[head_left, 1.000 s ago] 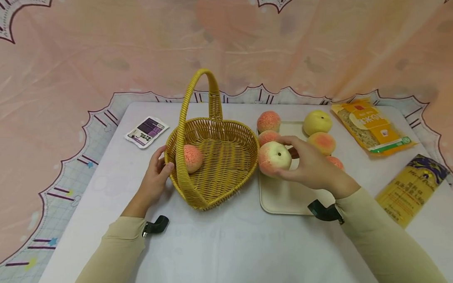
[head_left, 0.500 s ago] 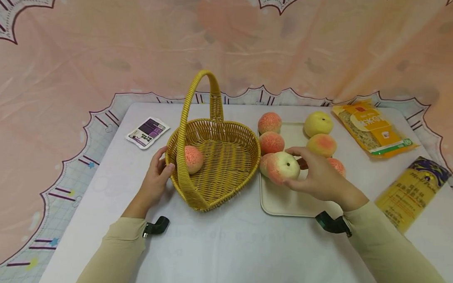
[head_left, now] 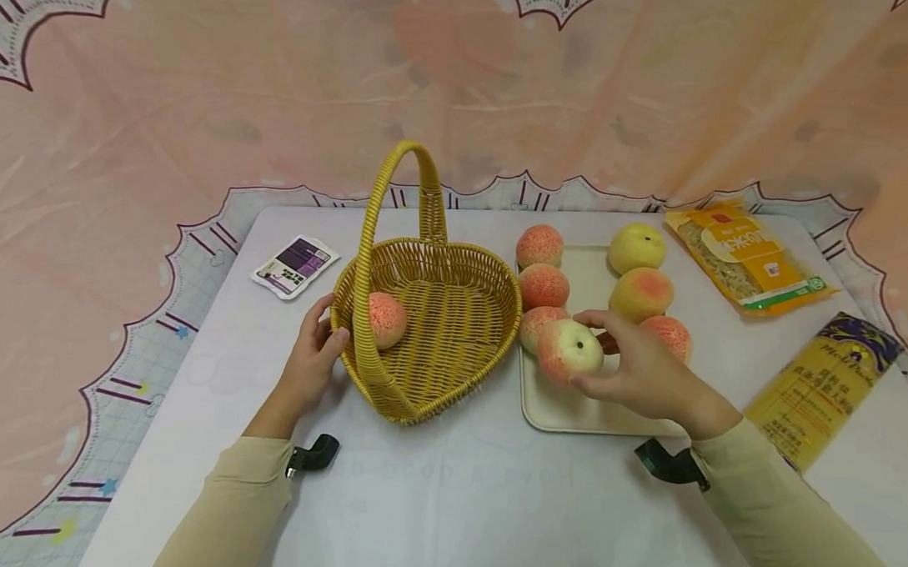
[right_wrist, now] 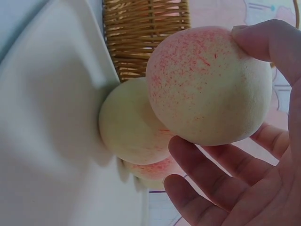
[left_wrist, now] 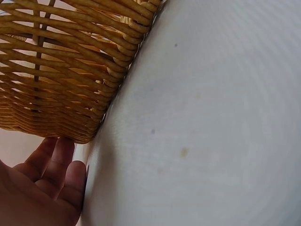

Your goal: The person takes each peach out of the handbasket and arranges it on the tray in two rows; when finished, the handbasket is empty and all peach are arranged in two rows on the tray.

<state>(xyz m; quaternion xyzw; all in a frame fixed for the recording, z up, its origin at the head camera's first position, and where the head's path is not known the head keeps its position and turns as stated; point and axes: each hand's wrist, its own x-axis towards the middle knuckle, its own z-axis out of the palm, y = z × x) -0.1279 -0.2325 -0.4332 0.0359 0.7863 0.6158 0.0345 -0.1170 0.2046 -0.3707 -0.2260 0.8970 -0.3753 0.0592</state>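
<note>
My right hand [head_left: 638,373] pinches a pale peach with a speckled pink blush [head_left: 570,352] between thumb and fingers, over the cream tray [head_left: 569,419]. The right wrist view shows this peach raised in front of another peach on the tray. My left hand [head_left: 310,358] rests against the left side of a yellow heart-shaped wicker basket [head_left: 452,333]; its fingertips [left_wrist: 63,146] touch the outer weave. Inside the basket, beside the handle, lies one pink peach [head_left: 388,319]. Down the tray's left side sit three pink peaches [head_left: 543,287], the nearest partly hidden by the held one.
On the tray's right side are a yellow peach [head_left: 638,248], an orange-blushed peach [head_left: 641,292] and a pink peach [head_left: 668,337]. Two yellow food packets, one orange-labelled [head_left: 751,260] and one long [head_left: 826,388], lie farther right. A small purple-and-white packet [head_left: 295,266] lies left of the basket.
My right hand has moved the held peach right and toward me, away from the basket's rim, uncovering the peaches on the tray's left side. The left hand and basket stay put.
</note>
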